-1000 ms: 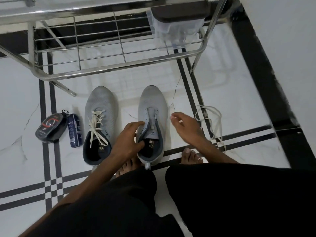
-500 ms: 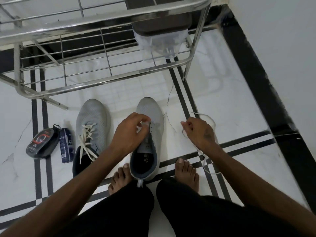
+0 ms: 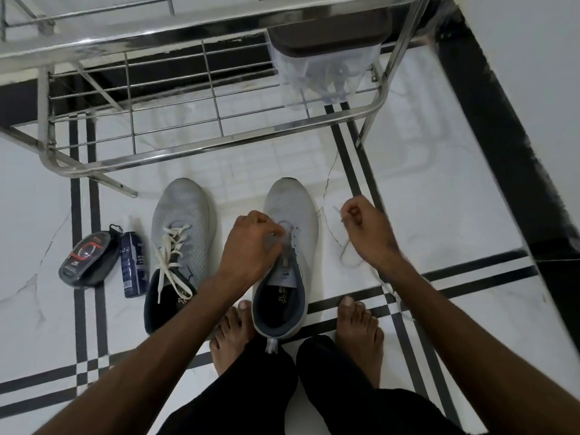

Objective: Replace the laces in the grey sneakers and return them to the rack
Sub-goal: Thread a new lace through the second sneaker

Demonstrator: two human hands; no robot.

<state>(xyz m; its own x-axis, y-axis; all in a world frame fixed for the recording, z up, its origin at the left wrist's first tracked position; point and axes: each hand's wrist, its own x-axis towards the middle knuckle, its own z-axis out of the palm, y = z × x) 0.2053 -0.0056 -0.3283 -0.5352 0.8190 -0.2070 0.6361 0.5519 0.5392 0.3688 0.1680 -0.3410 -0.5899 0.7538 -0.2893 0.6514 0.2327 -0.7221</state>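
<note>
Two grey sneakers stand side by side on the white tiled floor, toes toward the rack. The left sneaker (image 3: 182, 221) carries a loose cream lace. The right sneaker (image 3: 292, 208) has no lace in its eyelets. My left hand (image 3: 248, 246) pinches the eyelet edge near the right sneaker's tongue. My right hand (image 3: 367, 230) is closed on one end of a white lace (image 3: 345, 259), which trails in a loop down onto the floor beside the shoe. The metal shoe rack (image 3: 194, 152) stands just beyond the shoes.
A dark shoe-polish case (image 3: 89, 259) and a blue can (image 3: 133, 265) lie left of the sneakers. A clear plastic box with a dark lid (image 3: 323, 67) sits on the rack's right end. A wall with black skirting (image 3: 502, 152) runs along the right. My bare feet flank the right sneaker's heel.
My left hand moved from the right sneaker's collar up to its eyelets. My right hand picked the lace end up off the floor. The view shifted closer to the shoes.
</note>
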